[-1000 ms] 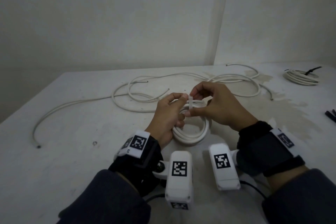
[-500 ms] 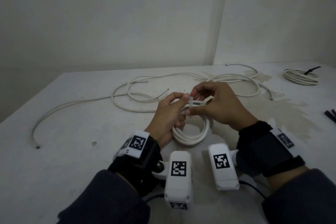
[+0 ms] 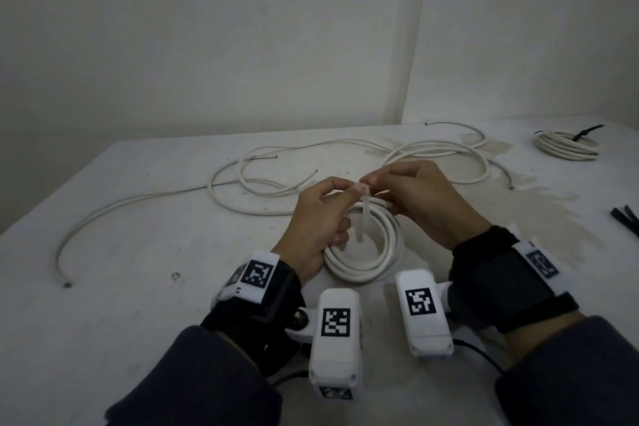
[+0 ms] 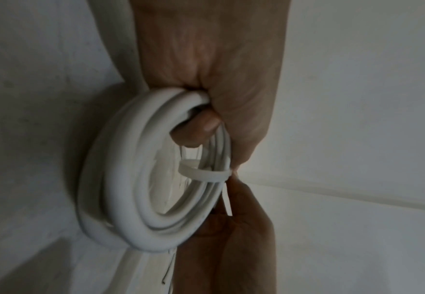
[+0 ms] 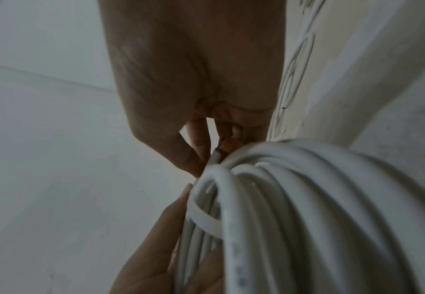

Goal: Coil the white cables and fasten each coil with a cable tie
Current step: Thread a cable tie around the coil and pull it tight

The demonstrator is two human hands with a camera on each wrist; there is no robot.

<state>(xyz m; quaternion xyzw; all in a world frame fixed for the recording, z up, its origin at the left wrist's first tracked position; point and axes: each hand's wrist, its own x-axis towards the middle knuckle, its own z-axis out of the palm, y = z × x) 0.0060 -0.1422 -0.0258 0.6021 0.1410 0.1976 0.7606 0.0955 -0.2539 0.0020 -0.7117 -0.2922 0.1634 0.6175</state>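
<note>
A coiled white cable (image 3: 366,266) stands tilted on the table between my hands. My left hand (image 3: 321,214) grips the coil (image 4: 120,199) at its left side, fingers curled through the loops, thumb and forefinger at the top of a white cable tie (image 3: 363,214). The tie (image 4: 206,173) loops around the coil's strands (image 5: 307,199). My right hand (image 3: 418,197) pinches the tie's (image 5: 203,218) upper end next to the left fingertips.
Loose white cables (image 3: 262,183) sprawl across the table behind my hands and to the left. A finished coil with a black tie (image 3: 567,145) lies at the far right. Black cable ties (image 3: 626,218) lie at the right edge.
Both hands stay at the coil's top. The tie now hangs down across the coil's inside, and the right fingers have shifted slightly up along its end.
</note>
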